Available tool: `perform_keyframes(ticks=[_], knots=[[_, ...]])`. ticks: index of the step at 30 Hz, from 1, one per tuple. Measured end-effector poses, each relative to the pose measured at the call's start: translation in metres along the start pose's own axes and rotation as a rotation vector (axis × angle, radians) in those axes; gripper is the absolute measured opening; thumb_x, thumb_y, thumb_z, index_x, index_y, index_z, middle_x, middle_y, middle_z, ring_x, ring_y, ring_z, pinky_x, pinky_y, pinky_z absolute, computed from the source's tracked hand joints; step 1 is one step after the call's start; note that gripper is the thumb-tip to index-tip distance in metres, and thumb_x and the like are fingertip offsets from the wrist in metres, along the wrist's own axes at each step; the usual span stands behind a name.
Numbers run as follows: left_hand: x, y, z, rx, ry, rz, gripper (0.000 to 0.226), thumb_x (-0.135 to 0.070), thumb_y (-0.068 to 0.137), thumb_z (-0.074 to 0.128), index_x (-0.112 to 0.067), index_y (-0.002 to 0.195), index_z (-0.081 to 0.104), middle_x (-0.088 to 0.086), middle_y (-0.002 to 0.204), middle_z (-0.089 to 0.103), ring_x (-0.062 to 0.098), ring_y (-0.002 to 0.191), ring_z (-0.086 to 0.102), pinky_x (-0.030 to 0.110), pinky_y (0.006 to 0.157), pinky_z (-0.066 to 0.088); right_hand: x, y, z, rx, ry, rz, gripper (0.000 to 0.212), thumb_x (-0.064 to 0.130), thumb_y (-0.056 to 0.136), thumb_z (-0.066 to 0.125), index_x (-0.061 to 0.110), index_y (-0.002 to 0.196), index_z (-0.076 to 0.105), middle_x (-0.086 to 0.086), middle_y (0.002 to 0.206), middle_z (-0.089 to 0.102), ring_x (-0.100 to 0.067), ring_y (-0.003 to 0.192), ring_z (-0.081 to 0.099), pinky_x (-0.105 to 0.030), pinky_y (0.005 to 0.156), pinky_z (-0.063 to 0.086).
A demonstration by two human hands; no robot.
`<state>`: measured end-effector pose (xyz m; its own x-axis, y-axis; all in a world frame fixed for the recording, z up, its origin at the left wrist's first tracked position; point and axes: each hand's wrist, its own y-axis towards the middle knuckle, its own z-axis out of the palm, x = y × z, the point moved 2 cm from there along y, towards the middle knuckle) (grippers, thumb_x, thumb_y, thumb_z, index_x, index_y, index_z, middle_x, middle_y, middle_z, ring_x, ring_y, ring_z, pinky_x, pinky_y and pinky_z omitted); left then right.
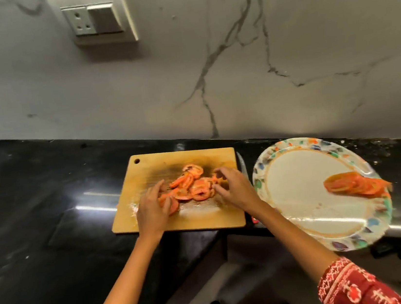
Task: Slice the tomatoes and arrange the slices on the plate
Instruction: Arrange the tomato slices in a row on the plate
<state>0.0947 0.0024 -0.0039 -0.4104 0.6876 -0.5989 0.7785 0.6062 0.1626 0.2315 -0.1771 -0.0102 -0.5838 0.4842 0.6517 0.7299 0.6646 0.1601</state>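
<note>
Wooden board: rectangular tan cutting board [203,161] with a round hole at its 11 o'clock corner, lying on the glossy black stone counter [34,199].
Loose slices: heap of red-orange tomato slices [191,186] at the board's centre, between my two hands.
Left hand: my left hand [152,208] rests at 8 o'clock of the heap, fingers nearly straight and laid against the slices; whether any slice is actually held, I cannot tell.
Right hand: my right hand [234,188] sits at 3 o'clock of the heap, fingers [219,175] loosely curved, tips touching the slices; grip unclear through blur.
Plate: round white paper plate with a multicoloured rim [280,146], at 3 o'clock of the board.
Arranged slices: overlapping row of tomato slices [351,184] near the plate's 3 o'clock edge.
Knife: blade [241,161], partly visible, between board and plate.
Sleeves: red patterned cuffs [349,285].
</note>
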Motion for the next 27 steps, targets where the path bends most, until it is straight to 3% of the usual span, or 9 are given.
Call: perform_keyframes(ticks=[3, 8, 14, 18, 23, 27], knots=[[0.027, 0.009, -0.015, 0.018, -0.035, -0.034, 0.044, -0.010, 0.081, 0.065, -0.011, 0.124, 0.056, 0.011, 0.116, 0.063, 0.029, 0.107, 0.057, 0.039, 0.090, 0.045, 0.017, 0.025, 0.017, 0.040, -0.061, 0.098, 0.036, 0.025, 0.088, 0.060, 0.013, 0.121, 0.053, -0.007, 0.118, 0.060, -0.023, 0.112, 0.051, -0.032, 0.089, 0.042], [0.040, 0.028, -0.026, 0.033, -0.085, -0.038, 0.041, -0.011, 0.082, 0.064, -0.010, 0.123, 0.057, 0.009, 0.113, 0.064, 0.025, 0.103, 0.059, 0.036, 0.087, 0.046, 0.038, 0.066, 0.027, 0.079, -0.111, 0.323, 0.030, 0.022, 0.087, 0.063, 0.010, 0.113, 0.055, -0.007, 0.108, 0.061, -0.022, 0.101, 0.055, -0.027, 0.070, 0.039], [0.041, 0.045, -0.030, 0.037, -0.165, 0.030, 0.040, -0.009, 0.082, 0.065, -0.008, 0.122, 0.058, 0.009, 0.108, 0.065, 0.022, 0.099, 0.060, 0.037, 0.086, 0.050, 0.036, 0.089, 0.034, 0.181, -0.050, 0.543, 0.018, 0.011, 0.079, 0.071, 0.011, 0.092, 0.059, -0.006, 0.095, 0.058, -0.021, 0.094, 0.056, -0.033, 0.076, 0.049], [0.039, 0.056, -0.027, 0.067, -0.210, 0.041, 0.036, -0.009, 0.083, 0.065, -0.009, 0.118, 0.060, 0.005, 0.102, 0.066, 0.016, 0.091, 0.060, 0.035, 0.085, 0.052, 0.033, 0.088, 0.019, 0.107, 0.101, 0.531, 0.023, 0.002, 0.080, 0.067, 0.019, 0.070, 0.054, -0.003, 0.091, 0.059, -0.018, 0.092, 0.058, -0.032, 0.079, 0.051], [0.021, 0.067, -0.022, 0.189, -0.402, 0.009, 0.028, -0.010, 0.084, 0.064, -0.009, 0.112, 0.063, 0.000, 0.093, 0.066, 0.007, 0.084, 0.060, 0.016, 0.073, 0.050, 0.054, 0.085, -0.013, 0.057, 0.388, 0.425, 0.012, 0.001, 0.082, 0.068, 0.012, 0.084, 0.061, -0.008, 0.083, 0.065, -0.014, 0.074, 0.067, -0.021, 0.064, 0.056], [0.000, 0.062, -0.018, 0.440, -0.814, -0.216, 0.020, -0.019, 0.087, 0.060, -0.013, 0.106, 0.064, 0.001, 0.093, 0.069, 0.015, 0.086, 0.067, 0.023, 0.070, 0.056, 0.085, 0.082, -0.011, 0.157, 0.691, 0.396, 0.010, -0.001, 0.085, 0.063, 0.003, 0.094, 0.062, -0.010, 0.086, 0.065, -0.015, 0.075, 0.067, -0.020, 0.066, 0.057]])
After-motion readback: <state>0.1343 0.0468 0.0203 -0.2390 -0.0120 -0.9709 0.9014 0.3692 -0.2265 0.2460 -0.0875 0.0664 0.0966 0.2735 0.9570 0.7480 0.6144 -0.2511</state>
